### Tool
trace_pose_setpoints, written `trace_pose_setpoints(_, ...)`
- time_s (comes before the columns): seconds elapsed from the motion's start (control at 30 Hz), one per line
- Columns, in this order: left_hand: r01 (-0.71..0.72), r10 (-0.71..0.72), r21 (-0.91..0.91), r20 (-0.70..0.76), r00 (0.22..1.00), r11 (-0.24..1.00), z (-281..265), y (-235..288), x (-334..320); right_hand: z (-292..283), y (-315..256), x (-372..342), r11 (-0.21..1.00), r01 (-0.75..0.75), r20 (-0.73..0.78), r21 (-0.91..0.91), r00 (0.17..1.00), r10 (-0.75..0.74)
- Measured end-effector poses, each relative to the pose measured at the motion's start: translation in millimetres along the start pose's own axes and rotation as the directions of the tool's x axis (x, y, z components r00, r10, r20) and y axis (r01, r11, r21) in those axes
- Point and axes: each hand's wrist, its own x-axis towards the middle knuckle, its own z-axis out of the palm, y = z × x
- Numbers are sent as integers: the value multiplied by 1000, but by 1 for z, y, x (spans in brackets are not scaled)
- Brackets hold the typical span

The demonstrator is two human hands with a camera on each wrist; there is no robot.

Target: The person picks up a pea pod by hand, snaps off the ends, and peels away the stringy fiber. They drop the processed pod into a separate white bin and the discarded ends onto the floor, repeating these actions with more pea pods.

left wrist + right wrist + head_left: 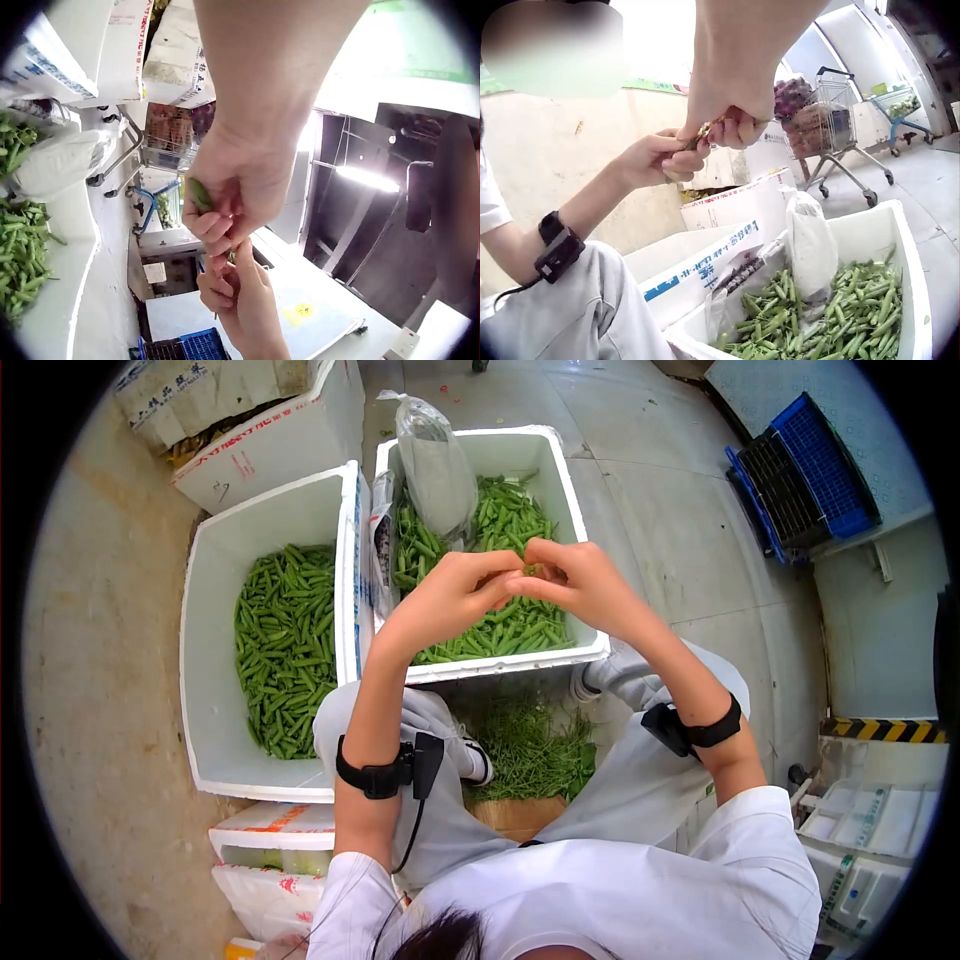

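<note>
Both hands meet fingertip to fingertip above the right-hand foam box (pixel 583 510) of green pea pods (pixel 512 510). My left hand (pixel 440 600) grips a green pea pod (pixel 199 195), one end of which sticks out beside its curled fingers. From the other side my right hand (pixel 585 585) pinches at the pod's end, with a bit of green (pixel 232 256) showing between the fingertips. Most of the pod is hidden by the fingers. A filled clear plastic bag (pixel 437 470) stands among the pods in this box.
Left of it stands a second foam box (pixel 210 660) with more pea pods (pixel 288 650). Green trimmings (pixel 535 750) lie on the floor between the person's feet. A blue crate (pixel 825 465) is at the right, and a shopping cart (pixel 829 124) stands behind the boxes.
</note>
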Motion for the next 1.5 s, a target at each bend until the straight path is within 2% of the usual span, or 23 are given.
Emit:
trace_pose_setpoints(0.2,-33,28,64,83,996,997,1,-3,0,-2,4,1,940,-42,163,340,987,-15)
trace_pose_setpoints(0.23,-29,32,-69,43,999,997,3,1,1,-4,2,1,939,-43,163,342,986,-14)
trace_pose_setpoints(0.3,-31,33,-201,4,999,979,8,11,3,-11,-6,1,600,-252,197,759,968,158)
trace_pose_setpoints(0.37,-151,111,-376,-126,986,914,13,18,3,-13,-19,-1,494,-230,142,839,968,209)
trace_pose_setpoints(0.43,-189,113,-489,-180,977,852,9,13,3,-18,-17,-1,145,-80,60,986,988,140)
trace_pose_setpoints(0.5,-250,62,-692,-284,957,678,8,12,4,-23,-18,1,138,-65,47,988,991,129)
trace_pose_setpoints(0.57,-458,124,-785,-451,884,417,1,15,4,-21,-19,4,353,32,-46,935,998,32)
trace_pose_setpoints(0.6,-591,124,-777,-579,806,217,-10,12,2,-18,-21,2,350,35,-51,936,998,35)
trace_pose_setpoints(0.63,-648,36,-725,-672,740,-234,-36,2,-5,-15,-23,-2,560,-1,-7,829,1000,12)
trace_pose_setpoints(0.67,-626,27,-642,-708,706,-443,-58,-4,-15,-10,-26,-6,737,-29,39,675,999,4)
trace_pose_setpoints(0.7,-573,4,-526,-739,673,-628,-77,-10,-26,5,-22,-12,767,-19,101,641,993,-60)
trace_pose_setpoints(0.77,-636,-43,-489,-772,634,-596,-90,-17,-39,48,-14,-29,919,135,191,370,957,-217)
trace_pose_setpoints(0.8,-624,-19,-498,-772,635,-603,-91,-15,-41,66,-15,-40,968,56,409,245,899,-156)
trace_pose_setpoints(0.9,-592,-68,-481,-736,673,-646,-83,-9,-31,154,55,-100,878,477,733,-25,606,-308)
trace_pose_setpoints(0.97,-633,21,-675,-690,723,-379,-80,-28,-18,162,76,-113,852,499,817,-160,551,-169)
trace_pose_setpoints(1.03,-576,76,-804,-590,804,-147,-60,-32,-7,144,64,-63,994,-17,915,-106,389,104)
trace_pose_setpoints(1.07,-554,13,-828,-557,831,-89,-52,-38,-2,148,83,-63,980,-184,769,73,636,62)
trace_pose_setpoints(1.13,-529,-161,-848,-519,839,-23,-30,-41,9,143,97,-43,999,-16,533,-34,846,31)
trace_pose_setpoints(1.17,-533,-272,-846,-510,816,-11,-17,-40,15,143,112,-30,994,2,463,-112,885,51)
trace_pose_setpoints(1.2,-541,-392,-840,-511,765,40,-5,-43,22,142,132,-10,956,-262,518,-129,805,290)
trace_pose_setpoints(1.3,-427,-525,-898,-413,744,101,25,-45,35,137,198,20,843,-405,272,-353,818,507)
trace_pose_setpoints(1.37,-379,-580,-920,-365,728,103,31,-41,33,141,255,31,758,-486,32,-434,833,553)
trace_pose_setpoints(1.5,-295,-590,-923,-385,710,248,22,-42,22,143,302,49,675,-639,-205,-370,764,611)
